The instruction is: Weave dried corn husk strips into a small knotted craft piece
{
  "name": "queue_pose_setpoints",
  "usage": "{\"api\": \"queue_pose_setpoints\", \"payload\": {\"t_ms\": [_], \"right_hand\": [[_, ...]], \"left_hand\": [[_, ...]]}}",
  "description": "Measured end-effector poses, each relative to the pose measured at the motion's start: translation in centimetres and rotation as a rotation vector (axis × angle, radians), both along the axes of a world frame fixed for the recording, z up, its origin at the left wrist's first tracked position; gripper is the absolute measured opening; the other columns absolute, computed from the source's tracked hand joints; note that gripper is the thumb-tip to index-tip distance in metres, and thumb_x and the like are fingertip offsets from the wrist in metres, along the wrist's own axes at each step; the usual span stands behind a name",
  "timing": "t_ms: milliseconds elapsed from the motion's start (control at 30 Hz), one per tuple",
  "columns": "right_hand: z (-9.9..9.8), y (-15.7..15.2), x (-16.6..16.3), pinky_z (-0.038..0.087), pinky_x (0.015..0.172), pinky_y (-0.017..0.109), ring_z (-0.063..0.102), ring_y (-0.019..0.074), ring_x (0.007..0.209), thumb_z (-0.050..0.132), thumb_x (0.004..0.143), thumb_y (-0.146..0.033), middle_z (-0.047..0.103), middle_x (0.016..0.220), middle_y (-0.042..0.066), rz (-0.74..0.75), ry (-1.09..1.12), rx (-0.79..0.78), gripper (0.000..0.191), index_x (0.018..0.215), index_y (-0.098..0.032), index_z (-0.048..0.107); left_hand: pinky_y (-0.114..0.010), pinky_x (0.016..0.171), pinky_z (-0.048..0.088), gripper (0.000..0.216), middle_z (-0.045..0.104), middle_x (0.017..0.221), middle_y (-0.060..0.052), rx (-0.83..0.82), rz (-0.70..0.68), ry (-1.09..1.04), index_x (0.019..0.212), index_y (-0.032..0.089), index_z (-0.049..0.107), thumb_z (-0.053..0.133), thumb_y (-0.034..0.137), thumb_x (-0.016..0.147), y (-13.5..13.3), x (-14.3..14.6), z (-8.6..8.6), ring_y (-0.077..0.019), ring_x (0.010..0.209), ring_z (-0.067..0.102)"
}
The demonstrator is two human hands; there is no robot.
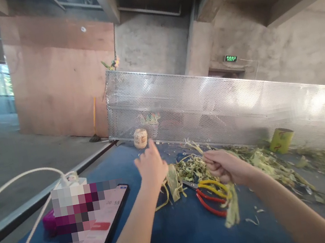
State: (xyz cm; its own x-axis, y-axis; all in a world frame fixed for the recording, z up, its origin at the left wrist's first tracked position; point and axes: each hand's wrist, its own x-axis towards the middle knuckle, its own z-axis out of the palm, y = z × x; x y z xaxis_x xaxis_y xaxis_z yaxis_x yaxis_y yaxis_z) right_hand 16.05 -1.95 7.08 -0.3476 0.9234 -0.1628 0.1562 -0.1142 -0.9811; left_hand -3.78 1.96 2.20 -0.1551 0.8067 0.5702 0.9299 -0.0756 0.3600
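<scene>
My left hand point(152, 166) reaches over the blue tabletop with its index finger stretched out and the other fingers partly curled. Nothing shows in it. Just past that fingertip stands a small pale roll of twine or cord point(141, 138); whether they touch I cannot tell. My right hand point(224, 165) is closed around a strip of dry, pale green husk-like leaf point(232, 207), whose frayed end sticks out above the fingers. Beneath that hand lie scissors point(212, 196) with one red and one yellow handle. A flat husk piece point(173, 182) lies between my hands.
Leaf scraps point(194, 168) are heaped in the middle, with more husks point(271, 165) at right by a yellow-green can point(281, 140). A phone point(107, 219) and cabled white charger point(67, 188) sit at left. A perforated metal panel point(184, 105) borders the table's far side.
</scene>
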Motion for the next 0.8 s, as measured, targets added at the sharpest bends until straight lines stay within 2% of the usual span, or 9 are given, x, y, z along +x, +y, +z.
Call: {"api": "queue_pose_setpoints", "payload": {"t_ms": [67,100,200,367,500,600,667,733,800], "right_hand": [[0.1,1.4,-0.3,0.005,0.031,0.011,0.013,0.0019,0.037,0.045,0.081,-0.033,0.017,0.049,-0.010,0.047,0.199,0.000,0.031,0.060,-0.019,0.028],[-0.1,2.2,-0.5,0.005,0.030,0.011,0.012,0.0022,0.038,0.046,0.081,-0.033,0.016,0.049,-0.010,0.063,0.299,-0.012,0.031,0.060,-0.019,0.029],[-1.7,4.4,-0.7,0.005,0.029,0.011,0.011,0.0023,0.038,0.049,0.080,-0.029,0.016,0.049,-0.010,0.098,0.528,-0.101,0.030,0.061,-0.018,0.030],[-5.9,6.9,0.5,0.005,0.028,0.009,0.011,0.0018,0.036,0.051,0.079,-0.024,0.015,0.048,-0.010,0.081,0.666,-0.250,0.031,0.060,-0.019,0.027],[-6.8,7.2,2.0,0.007,0.028,0.009,0.012,0.0023,0.035,0.046,0.082,-0.022,0.015,0.048,-0.010,0.053,0.758,-0.257,0.030,0.060,-0.019,0.026],[-6.3,6.7,2.5,0.007,0.028,0.009,0.012,0.0020,0.035,0.043,0.083,-0.022,0.015,0.048,-0.010,0.034,0.795,-0.245,0.030,0.059,-0.019,0.026],[-6.0,6.3,2.4,0.007,0.028,0.010,0.012,0.0019,0.035,0.041,0.084,-0.022,0.015,0.049,-0.010,0.025,0.801,-0.243,0.030,0.058,-0.018,0.026],[-5.7,5.9,2.2,0.006,0.028,0.010,0.012,0.0020,0.036,0.039,0.085,-0.022,0.014,0.049,-0.009,0.038,0.809,-0.245,0.030,0.058,-0.018,0.027],[-5.6,5.6,2.1,0.006,0.028,0.010,0.013,0.0022,0.036,0.040,0.085,-0.023,0.015,0.049,-0.009,0.072,0.813,-0.241,0.029,0.059,-0.018,0.029]], "left_hand": [[-0.055,0.075,0.032,0.082,0.059,0.102,-0.027,-0.319,0.172,-0.099,0.133,-0.001,0.018,0.054,0.019,0.062,0.3,-1.0,-0.1,-0.0413,0.092,0.054],[-0.057,0.076,0.031,0.087,0.061,0.098,-0.027,-0.465,0.191,-0.141,0.134,0.000,0.014,0.055,0.014,0.059,0.4,-1.4,-0.3,-0.0420,0.091,0.055],[-0.058,0.076,0.030,0.097,0.060,0.101,-0.028,-0.508,0.187,-0.286,0.136,0.004,0.008,0.056,0.002,0.052,0.8,-1.9,-1.0,-0.0441,0.096,0.052],[-0.056,0.077,0.032,0.102,0.064,0.089,-0.029,-0.474,0.187,-0.499,0.135,0.003,0.011,0.059,-0.008,0.046,1.5,-1.9,-1.8,-0.0418,0.092,0.057],[-0.056,0.080,0.033,0.094,0.061,0.094,-0.033,-0.357,0.166,-0.547,0.134,0.004,0.018,0.056,-0.011,0.049,1.6,-1.6,-1.3,-0.0403,0.094,0.057],[-0.046,0.083,0.037,0.084,0.064,0.088,-0.024,-0.212,0.097,-0.576,0.130,0.010,0.030,0.055,-0.010,0.053,1.2,-1.2,0.4,-0.0355,0.096,0.057],[-0.036,0.078,0.042,0.078,0.064,0.063,-0.012,-0.002,-0.061,-0.773,0.123,0.009,0.042,0.057,-0.012,0.049,0.9,-0.9,2.2,-0.0321,0.088,0.061],[-0.029,0.066,0.046,0.086,0.058,0.049,-0.002,-0.003,-0.202,-0.812,0.128,0.009,0.036,0.059,-0.013,0.048,0.6,-0.5,4.1,-0.0267,0.069,0.065],[-0.025,0.054,0.045,0.090,0.058,0.049,0.000,-0.056,-0.369,-0.865,0.134,0.013,0.026,0.061,-0.009,0.053,0.3,0.1,5.8,-0.0201,0.050,0.061]]}}
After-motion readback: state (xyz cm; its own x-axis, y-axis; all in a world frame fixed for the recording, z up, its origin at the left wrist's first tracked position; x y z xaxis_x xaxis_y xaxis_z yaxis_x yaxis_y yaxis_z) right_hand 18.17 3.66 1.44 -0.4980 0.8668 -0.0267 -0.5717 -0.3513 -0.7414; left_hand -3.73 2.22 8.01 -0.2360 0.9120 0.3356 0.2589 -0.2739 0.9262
